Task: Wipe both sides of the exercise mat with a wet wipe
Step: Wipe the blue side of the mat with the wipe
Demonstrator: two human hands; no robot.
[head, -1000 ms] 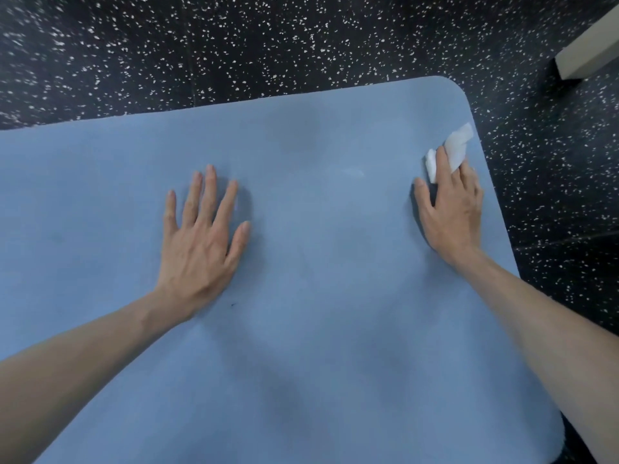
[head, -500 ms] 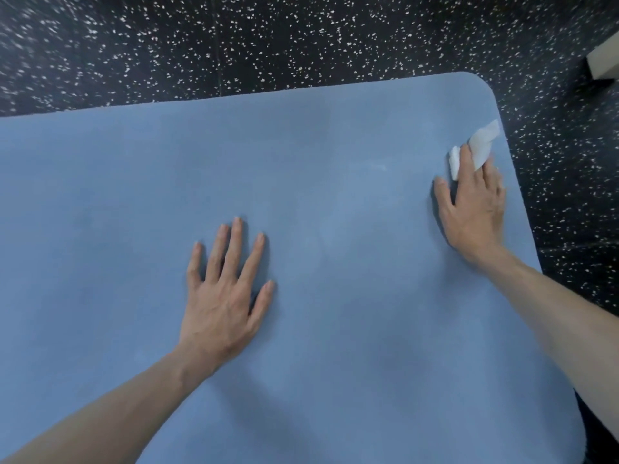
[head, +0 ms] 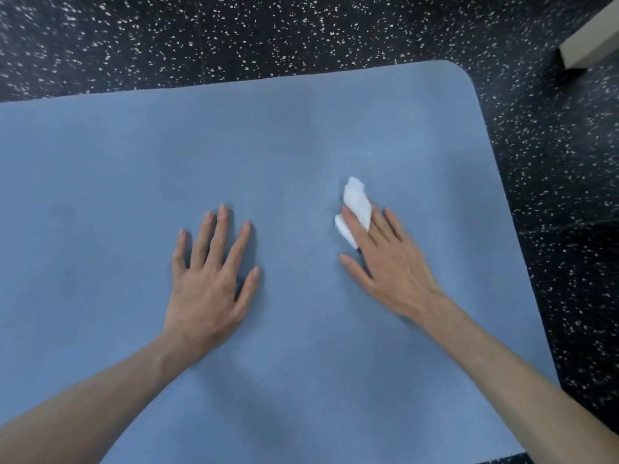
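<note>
A blue exercise mat (head: pixel 117 182) lies flat on the floor and fills most of the view; its rounded far right corner shows. My left hand (head: pixel 209 283) rests flat on the mat near the middle, fingers spread and straight. My right hand (head: pixel 388 262) lies flat to its right and presses a folded white wet wipe (head: pixel 356 199) onto the mat with straight fingers. Part of the wipe sticks out beyond the fingertips; the rest is hidden under them.
Black rubber floor with white speckles (head: pixel 301 35) surrounds the mat on the far and right sides. A pale beige block (head: pixel 593 45) stands on the floor at the top right corner, clear of the mat.
My right hand has slid the wipe from the mat's right edge leftward toward the middle. My left hand has stayed flat on the mat, nearer to me than a second ago.
</note>
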